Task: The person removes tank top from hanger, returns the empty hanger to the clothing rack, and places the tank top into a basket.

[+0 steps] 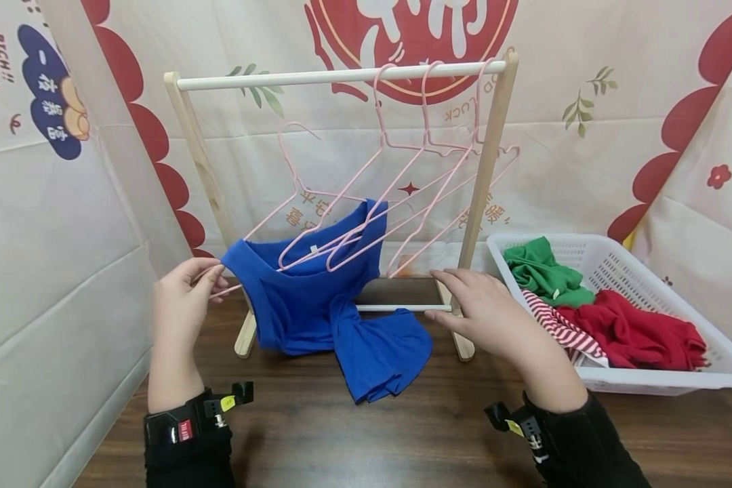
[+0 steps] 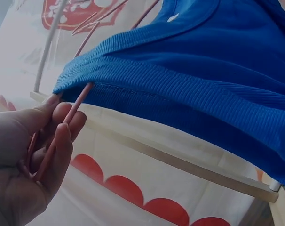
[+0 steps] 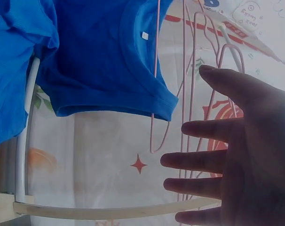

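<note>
A blue sleeveless top (image 1: 299,308) with ribbed edges hangs loosely on a pink clothes hanger (image 2: 80,97), its lower part drooping over the rack's bottom bar. At one edge of the top, my left hand (image 1: 186,298) holds the hanger's end, which sticks out through a ribbed opening; thumb and fingertips touch the fabric edge. The hanger's hook stands free below the top rod. My right hand (image 1: 482,308) is spread, fingers straight, beside the rack's right leg. In the right wrist view, this hand (image 3: 246,150) holds nothing, and the hanger's other end pokes out of the top.
Several pink hangers (image 1: 425,118) hang at the right of the rack's white rod (image 1: 280,80). A white basket (image 1: 585,238) at the right contains green cloth (image 1: 549,274), red cloth (image 1: 634,332) and red-striped cloth (image 1: 564,325). Printed fabric surrounds the brown table (image 1: 317,434).
</note>
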The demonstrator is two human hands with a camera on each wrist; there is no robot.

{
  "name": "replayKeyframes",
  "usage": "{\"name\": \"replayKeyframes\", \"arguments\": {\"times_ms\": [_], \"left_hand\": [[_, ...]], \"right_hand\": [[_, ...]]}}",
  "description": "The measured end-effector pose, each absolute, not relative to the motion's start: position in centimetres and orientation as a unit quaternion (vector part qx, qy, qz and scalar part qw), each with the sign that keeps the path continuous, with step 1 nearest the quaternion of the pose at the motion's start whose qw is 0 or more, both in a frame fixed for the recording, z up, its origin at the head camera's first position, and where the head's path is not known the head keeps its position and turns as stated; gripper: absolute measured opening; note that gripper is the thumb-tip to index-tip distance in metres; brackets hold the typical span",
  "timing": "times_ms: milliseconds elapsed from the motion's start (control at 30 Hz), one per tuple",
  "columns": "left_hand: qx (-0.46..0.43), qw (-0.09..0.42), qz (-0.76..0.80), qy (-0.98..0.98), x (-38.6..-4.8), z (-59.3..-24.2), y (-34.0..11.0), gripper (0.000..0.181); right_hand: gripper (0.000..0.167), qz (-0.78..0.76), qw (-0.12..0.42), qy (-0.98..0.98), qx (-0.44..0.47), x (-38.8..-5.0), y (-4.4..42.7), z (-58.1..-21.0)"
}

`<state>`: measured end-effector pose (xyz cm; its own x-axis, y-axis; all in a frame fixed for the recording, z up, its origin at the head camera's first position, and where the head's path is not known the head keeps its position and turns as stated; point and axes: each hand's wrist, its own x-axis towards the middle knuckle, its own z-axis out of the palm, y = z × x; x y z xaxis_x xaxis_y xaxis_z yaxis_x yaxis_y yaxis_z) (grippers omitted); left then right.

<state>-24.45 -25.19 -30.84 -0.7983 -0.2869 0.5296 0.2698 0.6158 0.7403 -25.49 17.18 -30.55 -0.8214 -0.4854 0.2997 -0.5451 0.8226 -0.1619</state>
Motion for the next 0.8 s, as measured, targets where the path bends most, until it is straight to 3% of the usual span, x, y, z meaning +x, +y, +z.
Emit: {"name": "replayKeyframes", "arguments": {"times_ms": [800], "left_hand": [[-0.068,0.146,-0.511,-0.844,-26.4,-32.8,-27.2,0.028]], "right_hand": [[0.073,0.117,0.152,-0.944,0.268,-27.0,16.4,-32.0]]}}
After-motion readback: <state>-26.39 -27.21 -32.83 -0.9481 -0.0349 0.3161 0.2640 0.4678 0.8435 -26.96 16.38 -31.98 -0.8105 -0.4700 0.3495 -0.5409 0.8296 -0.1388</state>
